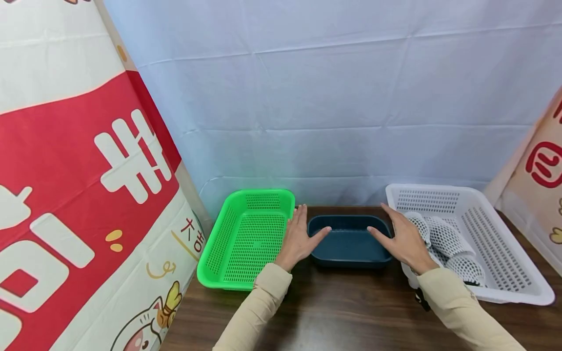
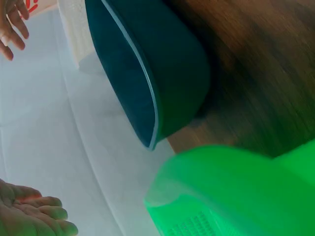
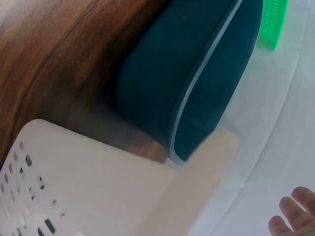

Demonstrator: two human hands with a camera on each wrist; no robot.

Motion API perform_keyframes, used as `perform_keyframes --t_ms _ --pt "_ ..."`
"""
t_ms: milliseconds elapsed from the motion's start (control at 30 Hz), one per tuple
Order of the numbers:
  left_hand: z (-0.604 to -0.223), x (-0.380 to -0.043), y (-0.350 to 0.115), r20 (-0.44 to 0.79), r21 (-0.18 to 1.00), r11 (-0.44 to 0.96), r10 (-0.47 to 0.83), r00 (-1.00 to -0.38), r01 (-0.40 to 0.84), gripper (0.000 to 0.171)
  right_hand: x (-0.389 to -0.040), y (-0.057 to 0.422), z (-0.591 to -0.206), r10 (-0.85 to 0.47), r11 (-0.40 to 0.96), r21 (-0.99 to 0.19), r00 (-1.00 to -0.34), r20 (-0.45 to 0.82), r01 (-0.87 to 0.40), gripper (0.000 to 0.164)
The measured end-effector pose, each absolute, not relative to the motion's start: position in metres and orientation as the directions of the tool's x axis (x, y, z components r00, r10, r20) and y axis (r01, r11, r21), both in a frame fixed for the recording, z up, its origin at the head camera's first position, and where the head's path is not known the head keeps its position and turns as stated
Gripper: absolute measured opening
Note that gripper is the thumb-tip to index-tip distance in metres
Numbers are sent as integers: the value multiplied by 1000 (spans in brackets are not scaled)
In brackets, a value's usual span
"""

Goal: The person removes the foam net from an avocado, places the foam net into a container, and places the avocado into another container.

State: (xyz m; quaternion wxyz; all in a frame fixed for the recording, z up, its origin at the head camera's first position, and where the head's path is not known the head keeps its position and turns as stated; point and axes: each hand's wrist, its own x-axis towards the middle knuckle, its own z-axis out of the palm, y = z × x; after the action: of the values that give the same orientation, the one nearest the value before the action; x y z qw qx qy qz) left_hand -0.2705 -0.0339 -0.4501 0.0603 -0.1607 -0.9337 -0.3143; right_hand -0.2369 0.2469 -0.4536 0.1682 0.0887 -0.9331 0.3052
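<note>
Head feed: I see the left hand and right hand at opposite ends of the dark blue tub, palms facing inward, thumbs reaching over its rim. Both grips wide: fingers extended, nothing held. Wrist feeds show me gaps between each hand and the tub, so no contact. Tub sits upright on the wooden table, between the green basket on the left and the white basket on the right. White mesh-covered items are piled at the white basket's left side; I can't tell what's under the mesh.
</note>
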Motion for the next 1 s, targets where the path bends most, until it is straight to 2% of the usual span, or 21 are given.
perform_keyframes --t_ms 367,633,1000 --pt "-455 -260 -24 262 661 652 263 -928 372 93 -229 261 -453 25 802 -563 -932 362 -197 84" --pt "-458 -256 -18 245 734 589 234 -941 338 92 -227 266 -461 45 803 -555 -906 422 -218 78" --pt "-465 -249 -1 237 760 563 225 -945 324 90 -222 272 -464 86 797 -582 -925 370 -159 80"
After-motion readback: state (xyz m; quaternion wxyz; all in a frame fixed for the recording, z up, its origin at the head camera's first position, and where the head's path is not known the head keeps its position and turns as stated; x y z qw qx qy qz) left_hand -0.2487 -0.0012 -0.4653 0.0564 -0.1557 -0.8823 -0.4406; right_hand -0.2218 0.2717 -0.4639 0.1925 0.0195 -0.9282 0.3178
